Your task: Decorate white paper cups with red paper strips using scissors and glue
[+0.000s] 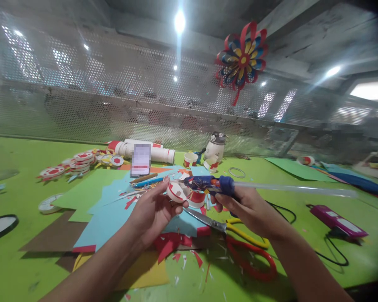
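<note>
My left hand pinches a small round paper cup bottom, white with red marks, between thumb and fingers. In my right hand is a blue hot glue gun, its nozzle pointing left, at or close to the piece's edge; whether they touch I cannot tell. A long clear glue stick sticks out of the gun's back to the right. Just behind my hands, a cut red-and-white paper cup is partly hidden. Below them lie large scissors with yellow and red handles, blades partly apart.
Coloured paper sheets and scraps cover the green table. A phone leans against stacked paper cups. Decorated discs lie left; a white bottle stands behind. A purple power strip and black cable lie right. A paper flower hangs above.
</note>
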`<state>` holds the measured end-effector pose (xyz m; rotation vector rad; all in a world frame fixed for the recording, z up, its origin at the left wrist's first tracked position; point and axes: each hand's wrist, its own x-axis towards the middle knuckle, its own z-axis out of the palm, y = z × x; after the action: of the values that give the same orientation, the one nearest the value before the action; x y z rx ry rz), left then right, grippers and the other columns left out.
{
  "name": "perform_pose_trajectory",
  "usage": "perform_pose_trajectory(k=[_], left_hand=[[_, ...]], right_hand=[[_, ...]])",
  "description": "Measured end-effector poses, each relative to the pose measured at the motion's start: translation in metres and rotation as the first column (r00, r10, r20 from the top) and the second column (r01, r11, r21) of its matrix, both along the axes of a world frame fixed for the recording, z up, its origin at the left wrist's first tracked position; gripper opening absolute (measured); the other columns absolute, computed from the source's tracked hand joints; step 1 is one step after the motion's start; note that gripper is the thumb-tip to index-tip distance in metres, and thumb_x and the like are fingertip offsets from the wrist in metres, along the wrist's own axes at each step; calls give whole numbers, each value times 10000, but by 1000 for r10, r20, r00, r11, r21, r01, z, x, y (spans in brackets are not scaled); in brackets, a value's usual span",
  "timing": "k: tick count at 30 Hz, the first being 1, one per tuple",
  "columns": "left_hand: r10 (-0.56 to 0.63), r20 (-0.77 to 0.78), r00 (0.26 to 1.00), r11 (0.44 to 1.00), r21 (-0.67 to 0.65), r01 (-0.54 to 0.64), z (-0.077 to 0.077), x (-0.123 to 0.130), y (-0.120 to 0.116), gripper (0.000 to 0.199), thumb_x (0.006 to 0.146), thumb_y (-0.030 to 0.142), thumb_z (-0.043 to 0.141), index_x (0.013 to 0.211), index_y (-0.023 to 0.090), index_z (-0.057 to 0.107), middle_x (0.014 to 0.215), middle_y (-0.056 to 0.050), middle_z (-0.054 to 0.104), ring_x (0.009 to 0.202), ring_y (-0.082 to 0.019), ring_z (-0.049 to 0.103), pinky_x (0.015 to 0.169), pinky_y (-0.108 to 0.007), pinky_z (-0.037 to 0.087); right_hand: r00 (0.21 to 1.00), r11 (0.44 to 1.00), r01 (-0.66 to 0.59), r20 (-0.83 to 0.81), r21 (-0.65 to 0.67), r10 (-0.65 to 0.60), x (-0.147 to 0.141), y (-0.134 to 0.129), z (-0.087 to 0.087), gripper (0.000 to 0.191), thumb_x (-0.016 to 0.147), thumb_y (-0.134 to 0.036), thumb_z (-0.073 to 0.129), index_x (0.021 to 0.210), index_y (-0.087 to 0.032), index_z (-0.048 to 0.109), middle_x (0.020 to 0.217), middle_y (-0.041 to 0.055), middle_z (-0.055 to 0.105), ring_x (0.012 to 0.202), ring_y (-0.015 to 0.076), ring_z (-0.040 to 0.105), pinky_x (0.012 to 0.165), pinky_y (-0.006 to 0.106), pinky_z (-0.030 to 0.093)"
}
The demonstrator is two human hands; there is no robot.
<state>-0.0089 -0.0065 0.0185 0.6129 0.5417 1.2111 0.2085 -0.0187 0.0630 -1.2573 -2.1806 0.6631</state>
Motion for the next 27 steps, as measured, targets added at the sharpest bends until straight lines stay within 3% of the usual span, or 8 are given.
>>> perform_pose_trajectory(k=[7,17,27], left_hand=[[-8,12,1000,1000,15,8,0,-1,1,259,900,240,475,869,45,642,767,-158,695,571,-194,656,470,-228,480],[2,-3,1000,1000,-4,-2,-1,-1,0,266,908,232,464,865,41,644,769,-162,696,572,-188,657,475,-223,489],[-20,11,1000,999,40,20,0,-1,0,297,914,227,446,852,38,666,767,-159,695,588,-189,663,475,-215,494]], right_hand=[[1000,999,-1,-7,33,1,0,-3,-4,483,902,-574,412,938,-162,662,748,31,584,649,134,483,558,243,372],[999,999,27,-18,42,-26,-4,-4,-2,487,887,-593,424,809,-161,636,670,8,543,573,112,426,517,234,346],[998,1000,25,-65,-2,-25,-4,-6,-3,506,883,-607,427,891,-160,666,728,35,615,618,128,505,547,240,379]])
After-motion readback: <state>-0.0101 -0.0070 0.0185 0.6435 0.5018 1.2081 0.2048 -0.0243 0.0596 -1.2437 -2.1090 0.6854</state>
